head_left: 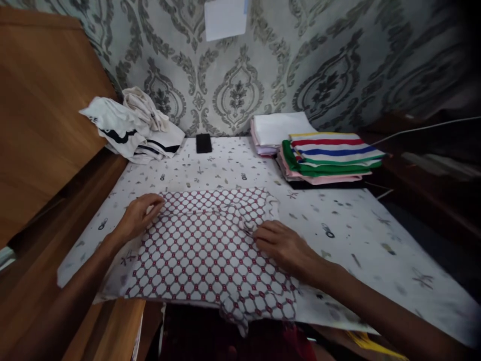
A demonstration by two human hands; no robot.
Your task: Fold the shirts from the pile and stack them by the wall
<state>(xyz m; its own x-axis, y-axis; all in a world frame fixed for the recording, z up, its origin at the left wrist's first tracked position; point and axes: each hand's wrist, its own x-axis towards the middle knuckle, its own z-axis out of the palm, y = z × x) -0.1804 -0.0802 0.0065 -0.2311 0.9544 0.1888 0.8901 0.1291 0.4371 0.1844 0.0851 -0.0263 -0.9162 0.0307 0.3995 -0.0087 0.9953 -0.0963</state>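
A white garment (195,245) with a dark lattice print and small red dots lies spread on the table's near part. My left hand (140,215) is at its upper left corner, the fingertips and thumb closed on the edge of the fabric. On the right, my right hand (283,245) pinches a bunched fold of the same garment, its fingers closed. The upper part of the garment is folded over and wrinkled near my right hand. A crumpled part hangs over the table's front edge.
Folded clothes (334,155), one striped, are stacked at the back right beside folded white cloth (281,129). Crumpled white clothes (131,125) lie back left. A black phone-like object (204,143) rests near the wall. Wooden furniture (48,115) borders the table (361,235) on the left.
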